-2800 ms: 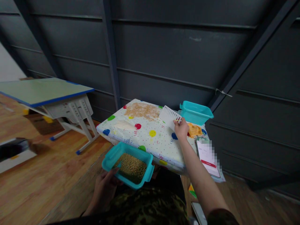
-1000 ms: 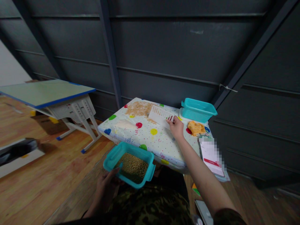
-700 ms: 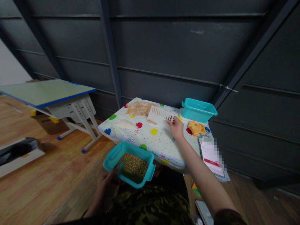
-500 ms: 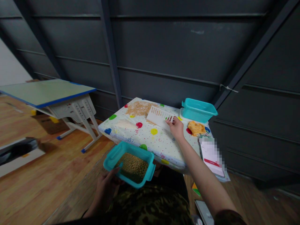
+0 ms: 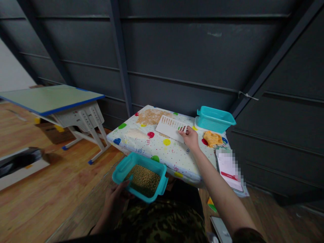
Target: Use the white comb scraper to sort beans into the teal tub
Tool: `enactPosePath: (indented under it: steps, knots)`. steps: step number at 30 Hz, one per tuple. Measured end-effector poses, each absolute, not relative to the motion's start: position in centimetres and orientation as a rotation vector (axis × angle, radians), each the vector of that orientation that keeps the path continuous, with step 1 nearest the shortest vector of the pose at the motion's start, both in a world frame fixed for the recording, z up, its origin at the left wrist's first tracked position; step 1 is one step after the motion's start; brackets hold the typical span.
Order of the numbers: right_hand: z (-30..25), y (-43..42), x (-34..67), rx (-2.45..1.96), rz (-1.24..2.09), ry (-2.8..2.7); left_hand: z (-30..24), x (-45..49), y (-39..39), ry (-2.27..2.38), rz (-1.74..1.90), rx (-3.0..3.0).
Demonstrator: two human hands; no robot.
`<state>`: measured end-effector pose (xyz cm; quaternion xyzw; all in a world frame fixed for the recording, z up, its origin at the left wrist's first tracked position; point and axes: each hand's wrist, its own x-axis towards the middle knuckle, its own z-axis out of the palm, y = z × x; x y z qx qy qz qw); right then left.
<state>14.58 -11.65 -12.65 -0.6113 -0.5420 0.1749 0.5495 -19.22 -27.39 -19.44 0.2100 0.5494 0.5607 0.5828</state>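
Observation:
My left hand (image 5: 118,194) grips the near left side of a teal plastic tub (image 5: 163,190), held in front of the table's edge. Inside the tub lie many round tan beans (image 5: 145,179). My right hand (image 5: 189,136) pinches the right end of a flat white slotted plastic plate (image 5: 168,129), tilted over the tabletop. Beside and behind the plate, small tan grains (image 5: 149,117) are spread on the dotted tablecloth (image 5: 174,152). A few grains show along the plate's lower edge. A pale powdery patch (image 5: 136,134) is at the left of the table.
A second teal tub (image 5: 215,119) stands at the back right, with a crumpled orange cloth (image 5: 212,138) in front. A phone or tablet (image 5: 229,172) lies at the right edge. Left are a green-topped desk (image 5: 55,98) and a floor box (image 5: 22,172). A dark wall (image 5: 182,50) rises behind.
The white slotted plate has shifted slightly left and toward me, turning its flat face up more. My left hand and the tub of beans stay in place.

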Motion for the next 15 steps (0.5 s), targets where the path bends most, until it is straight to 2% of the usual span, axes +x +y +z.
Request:
enactPosePath:
  steps: [15]
  knots:
    - [-12.59,-11.63,14.61,-1.416,0.471,-1.258,-19.86,-19.71,-27.34,1.255,1.280,0.498]
